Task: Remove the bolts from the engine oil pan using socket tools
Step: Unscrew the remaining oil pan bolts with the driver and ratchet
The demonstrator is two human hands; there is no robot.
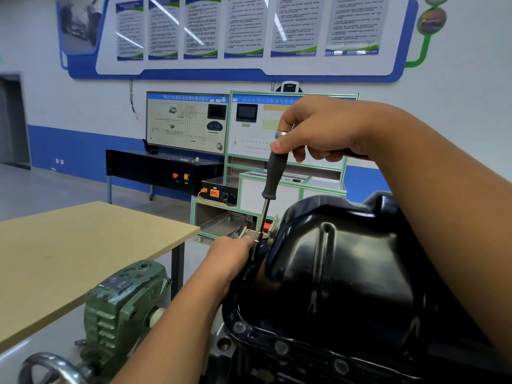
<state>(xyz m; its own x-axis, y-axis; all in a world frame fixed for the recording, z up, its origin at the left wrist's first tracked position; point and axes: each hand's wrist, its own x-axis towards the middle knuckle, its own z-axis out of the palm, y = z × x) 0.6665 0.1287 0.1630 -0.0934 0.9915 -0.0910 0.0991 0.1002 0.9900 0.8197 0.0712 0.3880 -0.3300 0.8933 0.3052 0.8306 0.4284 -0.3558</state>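
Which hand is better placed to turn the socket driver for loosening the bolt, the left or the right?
Right. The right hand already grips the top of the socket driver handle, while the left hand only steadies its socket end at the oil pan rim.

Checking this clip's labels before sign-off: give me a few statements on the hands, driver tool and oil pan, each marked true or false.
1. The right hand grips the top of the black-handled socket driver. True.
2. The left hand rests flat on the tan wooden table. False: it is at the driver's lower end, by the rim of the glossy black oil pan.
3. The driver stands nearly upright, tilted slightly. True.
4. The green cast-metal gearbox sits right of the pan. False: it sits left.
5. Bolts remain along the pan's near flange. True.
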